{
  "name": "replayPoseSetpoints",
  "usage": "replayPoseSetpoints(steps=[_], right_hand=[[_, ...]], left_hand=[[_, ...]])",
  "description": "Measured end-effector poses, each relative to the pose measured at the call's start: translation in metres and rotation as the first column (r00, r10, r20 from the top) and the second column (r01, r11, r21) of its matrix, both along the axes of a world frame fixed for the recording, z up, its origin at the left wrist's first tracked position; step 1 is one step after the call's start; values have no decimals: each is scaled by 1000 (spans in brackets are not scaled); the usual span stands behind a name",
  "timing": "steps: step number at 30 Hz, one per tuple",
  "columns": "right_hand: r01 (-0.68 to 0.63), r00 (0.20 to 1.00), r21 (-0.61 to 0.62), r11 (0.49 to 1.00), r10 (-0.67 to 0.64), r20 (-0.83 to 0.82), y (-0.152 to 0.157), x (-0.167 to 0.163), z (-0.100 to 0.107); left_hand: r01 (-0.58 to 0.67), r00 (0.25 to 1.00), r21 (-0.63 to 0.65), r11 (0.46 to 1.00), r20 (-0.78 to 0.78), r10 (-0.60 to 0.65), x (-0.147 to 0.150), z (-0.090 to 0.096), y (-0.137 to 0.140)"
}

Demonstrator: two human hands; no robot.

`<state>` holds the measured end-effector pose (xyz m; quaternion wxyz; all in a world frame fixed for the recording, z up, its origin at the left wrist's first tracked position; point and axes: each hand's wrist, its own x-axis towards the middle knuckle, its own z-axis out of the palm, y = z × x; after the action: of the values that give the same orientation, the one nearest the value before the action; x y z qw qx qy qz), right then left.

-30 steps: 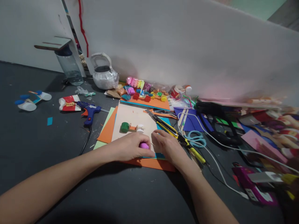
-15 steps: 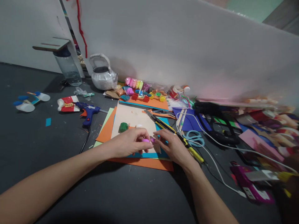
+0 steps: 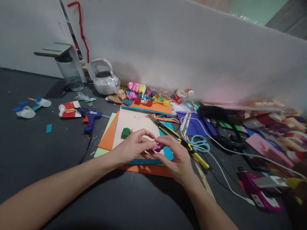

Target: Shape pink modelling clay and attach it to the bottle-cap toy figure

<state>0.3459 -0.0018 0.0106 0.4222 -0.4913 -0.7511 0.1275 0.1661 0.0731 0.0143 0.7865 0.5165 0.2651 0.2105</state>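
Note:
A small lump of purple modelling clay (image 3: 157,147) sits between my two hands, over the stack of coloured sheets. My left hand (image 3: 136,146) pinches it from the left with thumb and fingers. From the right, my right hand (image 3: 177,156) closes its fingertips on the same lump, the thumb below and the index finger above. Fingers hide much of the clay. Just behind my left hand, a round green piece (image 3: 126,133) rests on the cream sheet (image 3: 129,118). A yellow-and-black utility knife (image 3: 165,127) lies slantwise beyond my right hand.
A blue glue gun (image 3: 90,118) lies left of the sheets. Light blue scissors (image 3: 199,143) and a white cable (image 3: 223,148) are on the right. Packed coloured clay (image 3: 136,87), a silver kettle (image 3: 105,82) and a water bottle (image 3: 69,73) stand along the back.
My hands have come closer together. Two purple bits, one at each hand's fingertips, now appear as one lump between them. My right hand has turned, its thumb now showing underneath.

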Motion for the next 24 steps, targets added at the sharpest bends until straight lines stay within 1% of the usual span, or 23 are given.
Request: replayPoseSetpoints(steps=[3,8,13,16,19,22,24], right_hand=[[6,1000,47,999,-7,10,-1,-8,-1],[66,998,35,997,-66,20,-1,-9,-2],[39,998,25,999,-40,55,-2,-6,-4],[61,996,63,996,-65,62,-3,-7,-7],[73,984,141,987,-94,154,-3,-12,-12],[25,966,177,984,-69,251,-4,-18,-15],[13,971,143,990,-47,233,-5,-20,-16]], left_hand=[[24,999,15,1000,-32,-24,1,-1,-3],[33,995,42,999,-92,-29,1,2,-1],[24,997,73,997,-77,-19,0,3,1],[18,998,10,1000,-62,-17,0,5,1],[-12,1000,-70,997,-4,12,1,6,0],[-52,998,-68,996,32,54,1,6,0],[-61,998,-53,997,28,62,0,5,1]])
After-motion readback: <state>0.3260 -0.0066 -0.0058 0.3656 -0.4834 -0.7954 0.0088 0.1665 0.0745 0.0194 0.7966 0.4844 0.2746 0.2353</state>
